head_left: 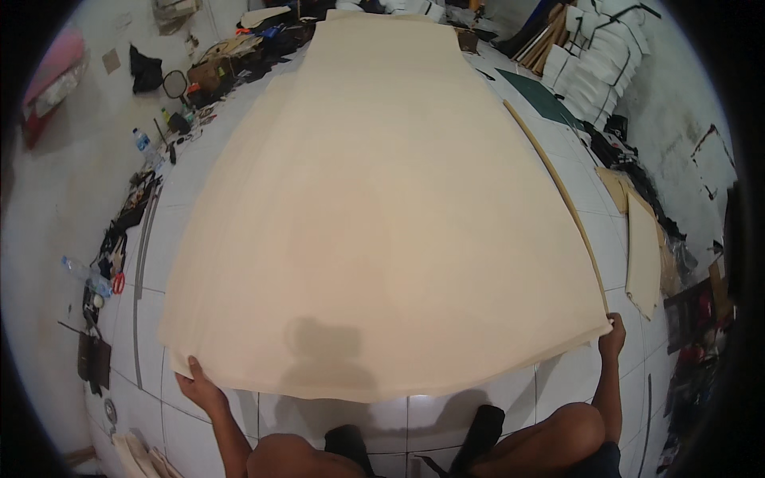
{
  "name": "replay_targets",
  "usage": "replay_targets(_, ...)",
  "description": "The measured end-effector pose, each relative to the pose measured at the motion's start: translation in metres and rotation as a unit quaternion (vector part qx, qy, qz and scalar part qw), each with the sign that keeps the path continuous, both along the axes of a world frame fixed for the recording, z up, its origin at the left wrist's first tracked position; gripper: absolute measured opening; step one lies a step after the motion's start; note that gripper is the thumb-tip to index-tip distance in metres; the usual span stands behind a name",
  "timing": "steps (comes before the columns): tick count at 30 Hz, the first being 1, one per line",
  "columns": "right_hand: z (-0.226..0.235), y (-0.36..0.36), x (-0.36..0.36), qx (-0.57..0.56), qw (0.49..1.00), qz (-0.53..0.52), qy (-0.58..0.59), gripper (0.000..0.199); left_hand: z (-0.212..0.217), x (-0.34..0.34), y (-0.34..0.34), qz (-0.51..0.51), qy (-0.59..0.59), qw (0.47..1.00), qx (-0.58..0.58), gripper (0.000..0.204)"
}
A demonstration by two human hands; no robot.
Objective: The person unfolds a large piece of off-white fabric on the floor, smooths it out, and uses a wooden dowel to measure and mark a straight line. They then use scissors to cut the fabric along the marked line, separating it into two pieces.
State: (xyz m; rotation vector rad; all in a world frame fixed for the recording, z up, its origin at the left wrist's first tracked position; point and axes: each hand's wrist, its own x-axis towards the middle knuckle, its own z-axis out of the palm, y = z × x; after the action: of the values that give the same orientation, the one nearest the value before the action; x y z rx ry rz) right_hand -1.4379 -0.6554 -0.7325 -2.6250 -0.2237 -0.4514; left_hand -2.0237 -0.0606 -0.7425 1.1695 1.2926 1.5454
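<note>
A large cream sheet of fabric (382,207) stretches away from me across the tiled floor, its near edge lifted toward my knees. At its near left corner my left hand (201,388) is closed on the edge, with the thumb on top and the fingers hidden underneath. My right hand (612,336) pinches the near right corner between thumb and fingers. Between the two hands the near edge sags slightly. Along the fabric's right side lies a long thin yellowish strip (558,179), its near end close to my right hand.
White floor tiles (466,410) show around the sheet. Left lie plastic bottles (86,275), red-handled scissors (118,284) and a long grey metal strip (138,319). Right are a green mat (538,97), cream offcuts (642,255) and strapped white bundles (598,60). Clutter lines both walls.
</note>
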Motion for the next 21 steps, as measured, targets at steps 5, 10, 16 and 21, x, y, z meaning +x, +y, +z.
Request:
replay_targets(5,0.017,-0.006,-0.008,-0.039,0.998,-0.027,0.039,0.019,-0.107,-0.046,0.062,-0.118,-0.258,0.945,-0.165,0.041)
replay_targets(10,0.026,0.033,0.022,-0.036,0.997,0.027,-0.061,0.02,-0.127,-0.11,0.224,-0.108,-0.141,0.971,-0.161,0.033)
replay_targets(16,0.125,0.098,0.057,0.019,0.984,0.053,-0.166,0.022,-0.143,-0.02,0.182,0.02,0.524,0.817,-0.239,0.085)
replay_targets(21,0.086,0.088,0.045,0.015,0.987,0.117,-0.109,0.023,-0.161,-0.057,0.162,0.029,0.451,0.81,-0.373,0.098)
